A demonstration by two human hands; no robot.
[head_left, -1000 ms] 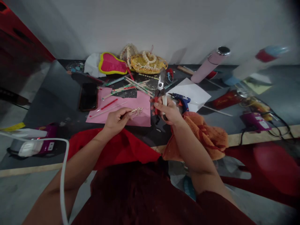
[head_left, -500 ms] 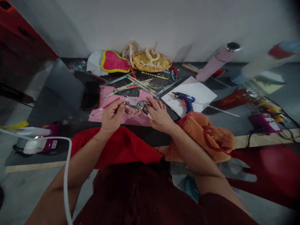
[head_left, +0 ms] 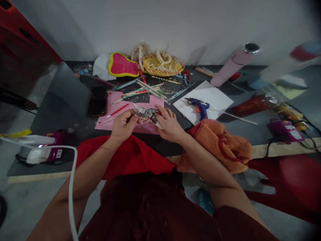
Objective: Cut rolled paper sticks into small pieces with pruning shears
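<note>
My right hand (head_left: 170, 124) is wrapped round the handles of the pruning shears (head_left: 148, 112), whose blades point left and stand apart. At the blade tips, the fingers of my left hand (head_left: 124, 124) are pinched together. Whatever they hold is too small or hidden to make out. Beneath the shears, small pale cut pieces (head_left: 143, 120) lie on a pink sheet (head_left: 105, 124). A red stick (head_left: 119, 110) rests on the sheet, left of the shears. Several patterned chopsticks (head_left: 150, 89) lie crossed just beyond it.
At the back stands a wicker basket (head_left: 164, 71) of pale pieces. A blue glue gun (head_left: 200, 105) lies on a white board (head_left: 185, 108) to the right, near an orange towel (head_left: 220, 142) and a pink bottle (head_left: 232, 65). A phone (head_left: 97, 101) is left; a white cable (head_left: 71, 190) crosses my left arm.
My left hand has shifted slightly right and down beside the blades. My right hand keeps its grip on the shears, almost in the same place.
</note>
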